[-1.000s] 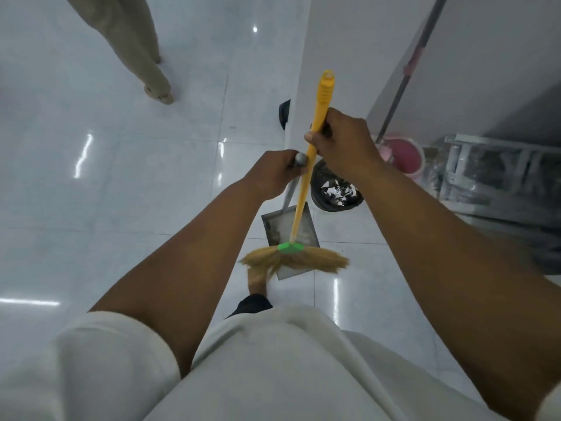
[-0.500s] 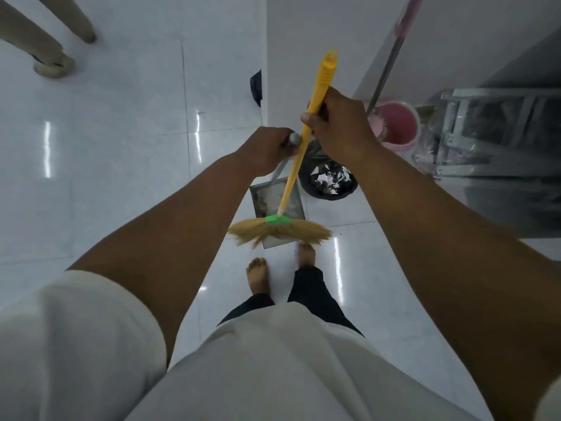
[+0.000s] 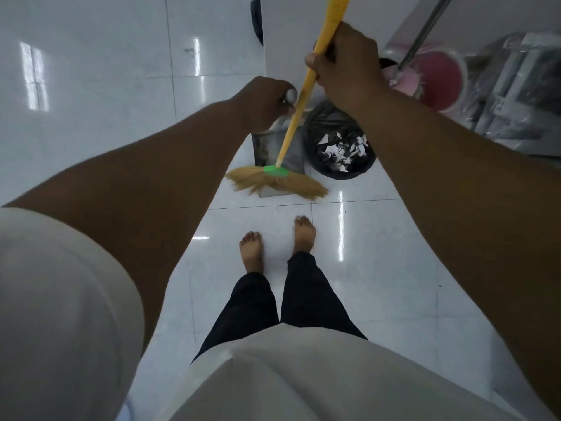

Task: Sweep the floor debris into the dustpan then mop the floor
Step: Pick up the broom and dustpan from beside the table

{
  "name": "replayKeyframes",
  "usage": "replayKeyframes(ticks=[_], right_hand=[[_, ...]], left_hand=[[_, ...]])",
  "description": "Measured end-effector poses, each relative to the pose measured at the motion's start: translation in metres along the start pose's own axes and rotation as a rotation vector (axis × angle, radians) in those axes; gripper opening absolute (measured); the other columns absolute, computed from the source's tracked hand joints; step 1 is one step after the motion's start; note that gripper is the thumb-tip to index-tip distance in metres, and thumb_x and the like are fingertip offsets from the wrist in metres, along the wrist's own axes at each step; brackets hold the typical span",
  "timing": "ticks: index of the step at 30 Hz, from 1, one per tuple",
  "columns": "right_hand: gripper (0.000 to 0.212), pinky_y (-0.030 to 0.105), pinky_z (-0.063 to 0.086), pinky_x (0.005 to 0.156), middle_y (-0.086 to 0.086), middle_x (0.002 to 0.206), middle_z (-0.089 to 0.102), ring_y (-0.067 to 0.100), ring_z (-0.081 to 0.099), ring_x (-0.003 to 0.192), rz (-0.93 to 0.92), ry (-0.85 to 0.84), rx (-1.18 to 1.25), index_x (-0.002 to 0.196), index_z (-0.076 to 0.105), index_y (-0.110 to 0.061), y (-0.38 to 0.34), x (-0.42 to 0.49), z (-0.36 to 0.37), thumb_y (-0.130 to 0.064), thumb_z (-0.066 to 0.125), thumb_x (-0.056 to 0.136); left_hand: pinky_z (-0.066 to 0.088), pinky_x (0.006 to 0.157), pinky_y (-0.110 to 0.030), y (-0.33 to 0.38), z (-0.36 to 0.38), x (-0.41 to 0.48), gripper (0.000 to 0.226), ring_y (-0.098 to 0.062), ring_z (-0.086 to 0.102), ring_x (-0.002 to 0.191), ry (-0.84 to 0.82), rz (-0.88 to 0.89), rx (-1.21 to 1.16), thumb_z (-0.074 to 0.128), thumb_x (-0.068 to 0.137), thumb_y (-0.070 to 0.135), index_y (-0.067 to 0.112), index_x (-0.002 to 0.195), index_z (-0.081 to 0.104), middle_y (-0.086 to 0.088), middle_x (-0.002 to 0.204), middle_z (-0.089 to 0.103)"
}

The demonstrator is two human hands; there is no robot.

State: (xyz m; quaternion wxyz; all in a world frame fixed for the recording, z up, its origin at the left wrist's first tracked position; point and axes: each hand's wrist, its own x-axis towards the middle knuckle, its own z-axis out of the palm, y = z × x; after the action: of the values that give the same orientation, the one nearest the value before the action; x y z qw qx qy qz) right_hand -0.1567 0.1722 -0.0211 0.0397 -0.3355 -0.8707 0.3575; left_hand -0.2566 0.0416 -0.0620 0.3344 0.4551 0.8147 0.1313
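Observation:
My right hand [image 3: 346,65] grips the yellow handle of a broom [image 3: 299,98]. Its straw bristles [image 3: 276,183] with a green collar lie across the front lip of a grey metal dustpan [image 3: 267,147] on the white tile floor. My left hand [image 3: 264,101] grips the top of the dustpan's upright handle, whose grey knob shows by my fingers. A black bin [image 3: 340,147] lined with a bag holds torn paper scraps, just right of the dustpan. My bare feet [image 3: 279,241] stand just behind the broom.
A pink mop bucket [image 3: 440,77] with a metal mop pole [image 3: 422,34] stands behind the bin, against a white wall corner [image 3: 288,41]. A folded metal ladder wrapped in plastic [image 3: 522,92] lies at the right. Glossy white tiles [image 3: 91,86] stretch to the left.
The view has tilted down, so my feet and legs now show and the other person's legs have left the frame. Both hands keep their grips on broom and dustpan handle.

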Motion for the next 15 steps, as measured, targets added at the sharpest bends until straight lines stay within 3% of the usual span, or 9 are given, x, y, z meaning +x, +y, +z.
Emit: replayKeyframes(ticks=[10, 15], right_hand=[[0.025, 0.023, 0.055, 0.079, 0.005, 0.100, 0.065, 0.016, 0.065, 0.088, 0.034, 0.033, 0.046, 0.111, 0.060, -0.009, 0.021, 0.043, 0.018, -0.026, 0.060, 0.093], [0.026, 0.021, 0.054, 0.082, 0.007, 0.106, 0.065, 0.015, 0.064, 0.090, 0.034, 0.004, 0.031, 0.114, 0.059, -0.009, 0.024, 0.058, 0.015, -0.027, 0.057, 0.095]], left_hand=[[0.043, 0.094, -0.030, -0.007, 0.008, 0.045, 0.028, -0.025, 0.059, 0.110, 0.022, -0.050, -0.019, 0.056, 0.098, 0.023, 0.012, 0.122, 0.064, -0.008, 0.117, 0.066], [0.047, 0.097, -0.036, -0.006, 0.011, 0.057, 0.027, -0.027, 0.059, 0.109, 0.056, -0.113, -0.049, 0.054, 0.098, 0.022, 0.012, 0.122, 0.062, -0.010, 0.117, 0.065]])
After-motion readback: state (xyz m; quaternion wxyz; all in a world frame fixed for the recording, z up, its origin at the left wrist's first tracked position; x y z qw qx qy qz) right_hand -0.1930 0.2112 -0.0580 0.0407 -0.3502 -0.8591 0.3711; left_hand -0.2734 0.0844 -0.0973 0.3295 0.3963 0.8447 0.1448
